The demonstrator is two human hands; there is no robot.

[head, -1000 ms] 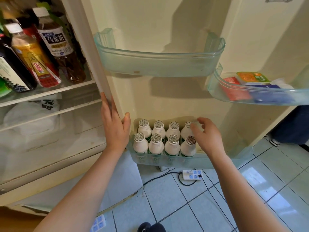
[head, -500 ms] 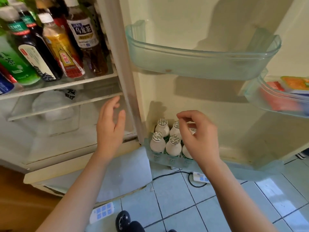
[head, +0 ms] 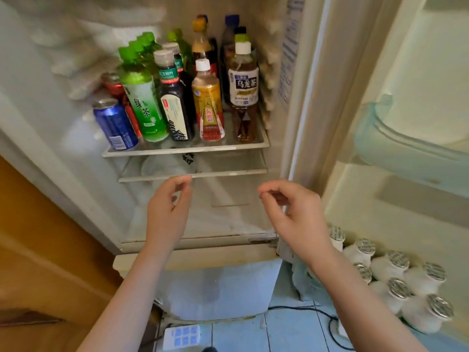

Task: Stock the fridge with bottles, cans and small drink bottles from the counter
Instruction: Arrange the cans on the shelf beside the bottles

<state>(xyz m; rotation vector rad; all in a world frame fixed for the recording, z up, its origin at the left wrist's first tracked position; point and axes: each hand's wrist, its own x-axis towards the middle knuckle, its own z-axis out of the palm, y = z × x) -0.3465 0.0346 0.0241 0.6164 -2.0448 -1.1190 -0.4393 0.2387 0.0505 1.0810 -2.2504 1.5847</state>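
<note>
The fridge stands open in front of me. Its glass shelf [head: 185, 150] carries several tall bottles, among them a green tea bottle [head: 144, 102], a dark bottle [head: 175, 107], a yellow-labelled bottle [head: 208, 105] and an oolong tea bottle [head: 243, 92], plus a blue can [head: 115, 124] and a red can [head: 113, 83]. Several small white drink bottles [head: 396, 283] with foil caps fill the lowest door bin at the right. My left hand [head: 168, 209] and my right hand [head: 295, 212] hover in front of the lower compartment, fingers loosely curled, holding nothing.
A second glass shelf [head: 193, 175] sits just above my hands with a white bag behind it. The open door at the right has a pale green bin [head: 406, 148]. A wooden cabinet [head: 38, 237] flanks the fridge on the left. A white power strip [head: 181, 336] and black cable lie on the tiled floor.
The view swung left from the door to the fridge interior. My right hand left the small bottles in the door bin; both hands now hover empty before the lower compartment.
</note>
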